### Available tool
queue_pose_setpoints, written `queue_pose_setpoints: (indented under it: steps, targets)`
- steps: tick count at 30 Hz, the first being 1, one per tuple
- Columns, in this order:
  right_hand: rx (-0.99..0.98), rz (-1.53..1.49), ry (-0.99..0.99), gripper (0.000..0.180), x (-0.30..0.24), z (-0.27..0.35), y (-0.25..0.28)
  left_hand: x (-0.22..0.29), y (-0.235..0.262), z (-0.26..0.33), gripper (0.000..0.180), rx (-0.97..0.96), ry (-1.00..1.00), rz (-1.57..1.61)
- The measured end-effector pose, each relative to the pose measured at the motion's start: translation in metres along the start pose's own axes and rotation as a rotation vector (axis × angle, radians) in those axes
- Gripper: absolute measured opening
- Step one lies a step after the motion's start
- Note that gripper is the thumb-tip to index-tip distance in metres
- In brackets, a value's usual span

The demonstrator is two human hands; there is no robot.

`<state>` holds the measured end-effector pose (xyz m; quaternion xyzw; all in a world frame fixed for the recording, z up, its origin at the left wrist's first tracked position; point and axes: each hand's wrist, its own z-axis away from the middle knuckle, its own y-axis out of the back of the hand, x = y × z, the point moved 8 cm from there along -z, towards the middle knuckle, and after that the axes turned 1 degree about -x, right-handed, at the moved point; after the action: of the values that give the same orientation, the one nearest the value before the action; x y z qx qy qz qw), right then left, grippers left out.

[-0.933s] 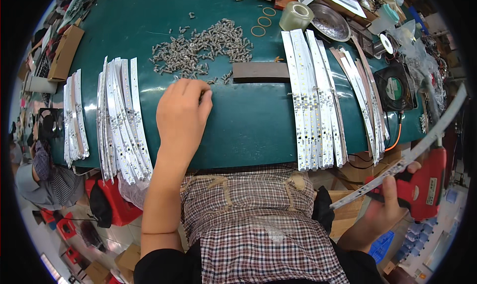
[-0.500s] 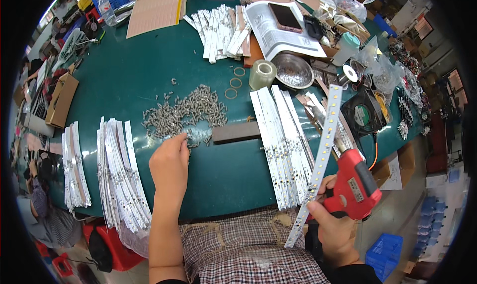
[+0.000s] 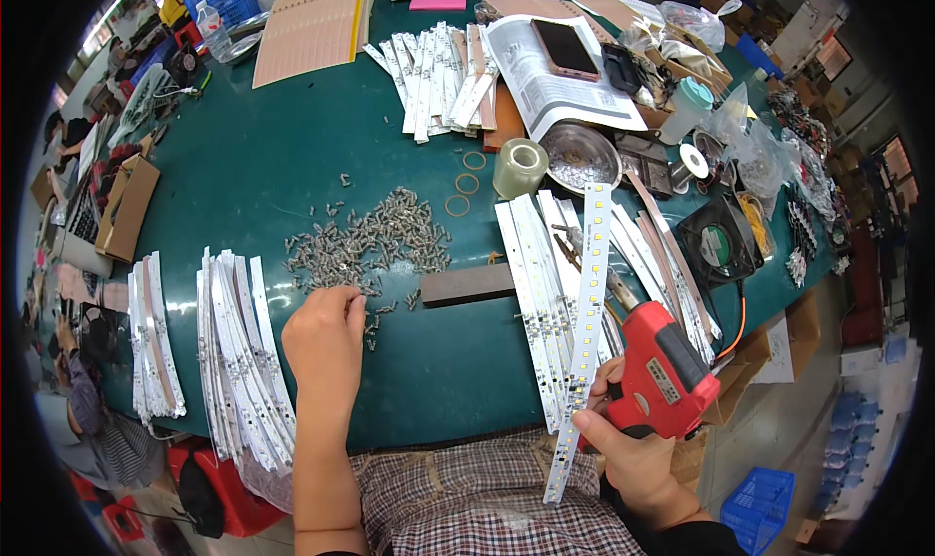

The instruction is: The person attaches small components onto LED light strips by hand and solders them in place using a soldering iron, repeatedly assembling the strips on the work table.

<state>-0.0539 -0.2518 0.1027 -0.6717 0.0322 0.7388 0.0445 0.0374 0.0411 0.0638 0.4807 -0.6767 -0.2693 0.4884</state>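
My left hand [image 3: 325, 347] is at the near edge of a pile of small silvery metal parts [image 3: 375, 230], fingers pinched together; whatever is between the fingertips is hidden. My right hand [image 3: 638, 463] grips a red soldering gun [image 3: 667, 366], its metal tip pointing up and away to the left. With the thumb, the same hand also holds a long white LED strip board [image 3: 590, 298], nearly upright and dotted with yellow LEDs. Just right of the pile lies a dark rectangular bar [image 3: 467, 285]. White LED boards [image 3: 536, 303] lie behind the held strip.
Stacks of LED boards [image 3: 239, 352] lie at the left, with another bunch [image 3: 438, 79] farther back. A tape roll [image 3: 520, 168], a metal bowl [image 3: 584, 157], a solder spool [image 3: 693, 161] and a black fan [image 3: 719, 233] stand at the right. A phone [image 3: 565, 48] rests on paper.
My right hand has shifted left with the soldering gun and LED strip, which now stands more upright. My left hand has moved slightly nearer, its fingers drawn closer together. The view has tilted slightly.
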Motion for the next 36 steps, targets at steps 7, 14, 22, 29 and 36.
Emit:
queue_pose_setpoints:
  steps: [7, 14, 22, 29, 36]
  targets:
    - [-0.012, -0.013, -0.002, 0.041, 0.007, -0.005, 0.0, -0.006, -0.004, -0.006, 0.01, -0.202, 0.135, 0.059]
    - [0.052, -0.062, -0.068, 0.046, 0.007, -0.007, 0.006, 0.019, -0.021, -0.043, 0.011, -0.153, 0.001, -0.041]
    - [0.058, -0.104, -0.091, 0.046, 0.011, -0.009, 0.012, 0.048, -0.08, -0.076, 0.02, -0.4, -0.247, 0.108]
    - [0.075, -0.114, -0.072, 0.045, 0.017, -0.018, 0.019, 0.027, -0.06, -0.058, 0.02, -0.479, -0.138, 0.002]
    - [0.082, -0.101, -0.169, 0.046, 0.019, -0.019, 0.015, 0.02, -0.041, -0.067, 0.017, -0.396, -0.074, -0.02]
